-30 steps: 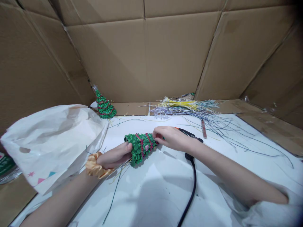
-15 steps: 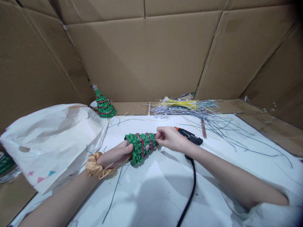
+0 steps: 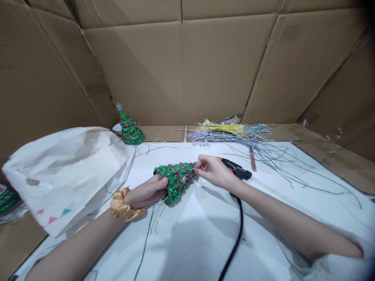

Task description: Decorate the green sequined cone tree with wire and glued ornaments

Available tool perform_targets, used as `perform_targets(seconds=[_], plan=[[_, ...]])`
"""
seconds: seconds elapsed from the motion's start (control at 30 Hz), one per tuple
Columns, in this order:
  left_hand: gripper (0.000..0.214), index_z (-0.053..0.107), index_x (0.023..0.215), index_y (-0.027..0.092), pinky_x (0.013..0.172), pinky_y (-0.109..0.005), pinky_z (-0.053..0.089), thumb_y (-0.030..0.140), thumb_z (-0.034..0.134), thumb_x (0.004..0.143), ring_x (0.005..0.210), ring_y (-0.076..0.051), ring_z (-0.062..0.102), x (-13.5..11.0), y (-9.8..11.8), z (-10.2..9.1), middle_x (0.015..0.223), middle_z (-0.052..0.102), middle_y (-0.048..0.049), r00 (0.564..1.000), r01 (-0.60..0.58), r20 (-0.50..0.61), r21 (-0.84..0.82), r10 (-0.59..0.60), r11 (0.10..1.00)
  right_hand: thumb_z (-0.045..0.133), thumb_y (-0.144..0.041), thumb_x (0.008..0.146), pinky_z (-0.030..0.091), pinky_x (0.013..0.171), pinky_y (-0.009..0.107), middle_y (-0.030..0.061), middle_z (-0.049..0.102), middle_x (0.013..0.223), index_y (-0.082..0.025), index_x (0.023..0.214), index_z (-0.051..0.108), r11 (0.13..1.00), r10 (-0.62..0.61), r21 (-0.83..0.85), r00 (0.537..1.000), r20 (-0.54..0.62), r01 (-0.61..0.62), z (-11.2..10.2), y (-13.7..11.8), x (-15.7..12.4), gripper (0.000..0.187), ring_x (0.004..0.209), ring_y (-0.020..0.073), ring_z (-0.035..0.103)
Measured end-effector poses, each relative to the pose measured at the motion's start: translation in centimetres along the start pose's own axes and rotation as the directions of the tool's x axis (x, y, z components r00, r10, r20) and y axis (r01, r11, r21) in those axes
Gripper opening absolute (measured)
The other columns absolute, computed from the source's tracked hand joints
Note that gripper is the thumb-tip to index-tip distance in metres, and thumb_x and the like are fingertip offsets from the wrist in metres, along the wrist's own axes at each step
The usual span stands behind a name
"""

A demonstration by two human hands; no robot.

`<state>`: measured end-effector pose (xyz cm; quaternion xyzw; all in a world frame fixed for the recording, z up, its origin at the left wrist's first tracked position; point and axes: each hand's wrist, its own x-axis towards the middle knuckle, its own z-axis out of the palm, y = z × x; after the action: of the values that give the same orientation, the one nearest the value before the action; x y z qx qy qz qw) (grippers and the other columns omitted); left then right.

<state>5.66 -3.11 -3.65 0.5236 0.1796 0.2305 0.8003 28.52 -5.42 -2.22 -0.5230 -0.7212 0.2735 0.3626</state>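
A small green Christmas tree (image 3: 175,180) with red tinsel strands and a pink ornament lies tipped on its side above the white tabletop. My left hand (image 3: 150,190) grips it by the wide base, thumb on the outside and the other fingers partly hidden inside. At the narrow tip, my right hand (image 3: 210,168) pinches a thin white stem (image 3: 193,169) between thumb and fingertips. Yellow and dark green wires hang below the base. Just behind my right hand rests a black glue gun (image 3: 236,169) with an orange nozzle, its cord running toward me.
A finished-looking tree with a star (image 3: 131,127) stands at the back left beside a white plastic bag (image 3: 73,168). Bundled yellow and white stems (image 3: 224,128) and loose wires (image 3: 281,156) lie at the back right, near a small red strip (image 3: 252,159). Cardboard walls (image 3: 181,70) enclose the table.
The white stem at my right fingertips shows more plainly now. My left hand and the tree have shifted slightly right, and the wires under the base have swung right.
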Motion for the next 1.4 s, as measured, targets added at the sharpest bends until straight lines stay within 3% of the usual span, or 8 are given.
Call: perform_targets(seconds=[0.17, 0.4, 0.57, 0.73, 1.1, 1.4], plan=[[0.071, 0.039, 0.135, 0.019, 0.103, -0.041, 0.028, 0.044, 0.066, 0.074, 0.124, -0.029, 0.041, 0.1, -0.1, 0.2, 0.135, 0.047, -0.0126, 1.000, -0.004, 0.005, 0.020, 0.004, 1.000, 0.055, -0.015, 0.069, 0.042, 0.057, 0.023, 0.0011, 0.061, 0.067, -0.017, 0.066, 0.051, 0.981, 0.110, 0.157, 0.993, 0.045, -0.116, -0.1, 0.6, 0.2, 0.005, 0.063, 0.0129, 0.058], [0.072, 0.036, 0.136, 0.020, 0.103, -0.043, 0.028, 0.044, 0.066, 0.074, 0.124, -0.031, 0.040, 0.0, -0.4, 0.0, 0.136, 0.046, -0.0122, 1.000, -0.006, -0.016, 0.037, 0.007, 0.999, 0.054, -0.016, 0.068, 0.039, 0.051, 0.022, 0.0002, 0.059, 0.063, -0.017, 0.069, 0.051, 0.980, 0.187, 0.079, 0.980, -0.067, -0.182, 0.7, 0.3, 0.0, 0.003, 0.056, 0.0111, 0.054], [0.072, 0.038, 0.135, 0.019, 0.099, -0.042, 0.033, 0.046, 0.066, 0.073, 0.121, -0.031, 0.043, 0.0, -0.2, 0.4, 0.132, 0.049, -0.0120, 1.000, 0.000, -0.024, 0.066, 0.002, 0.998, 0.051, -0.012, 0.067, 0.043, 0.057, 0.023, 0.0044, 0.064, 0.067, -0.015, 0.070, 0.060, 0.981, 0.192, 0.035, 0.981, -0.036, -0.191, 0.4, -0.3, 0.0, 0.010, 0.060, 0.0128, 0.057], [0.072, 0.038, 0.135, 0.020, 0.096, -0.042, 0.036, 0.046, 0.065, 0.074, 0.119, -0.030, 0.044, 0.0, -0.3, 0.3, 0.131, 0.049, -0.0135, 1.000, 0.001, -0.004, 0.083, -0.001, 0.997, 0.052, -0.014, 0.067, 0.041, 0.054, 0.024, 0.0047, 0.065, 0.062, -0.014, 0.065, 0.064, 0.975, 0.218, -0.032, 0.975, -0.031, -0.219, 0.2, -0.9, -0.2, 0.012, 0.058, 0.0134, 0.057], [0.071, 0.040, 0.134, 0.015, 0.104, -0.043, 0.026, 0.047, 0.064, 0.075, 0.125, -0.030, 0.040, 0.1, -0.4, 0.0, 0.131, 0.050, -0.0158, 1.000, -0.009, 0.018, 0.050, 0.008, 0.999, 0.054, -0.018, 0.063, 0.040, 0.049, 0.022, 0.0033, 0.063, 0.056, -0.014, 0.063, 0.064, 0.969, 0.234, 0.095, 0.972, -0.038, -0.229, 0.6, 0.1, -0.1, 0.011, 0.051, 0.0116, 0.054], [0.069, 0.042, 0.132, 0.013, 0.105, -0.044, 0.025, 0.048, 0.063, 0.075, 0.126, -0.032, 0.037, 0.0, -0.4, -0.2, 0.131, 0.051, -0.0139, 1.000, 0.003, -0.005, 0.059, -0.003, 0.998, 0.054, -0.017, 0.064, 0.039, 0.048, 0.021, 0.0026, 0.063, 0.056, -0.013, 0.063, 0.064, 0.979, 0.176, 0.119, 0.982, -0.071, -0.166, 1.0, 0.7, 0.0, 0.010, 0.051, 0.0107, 0.053]])
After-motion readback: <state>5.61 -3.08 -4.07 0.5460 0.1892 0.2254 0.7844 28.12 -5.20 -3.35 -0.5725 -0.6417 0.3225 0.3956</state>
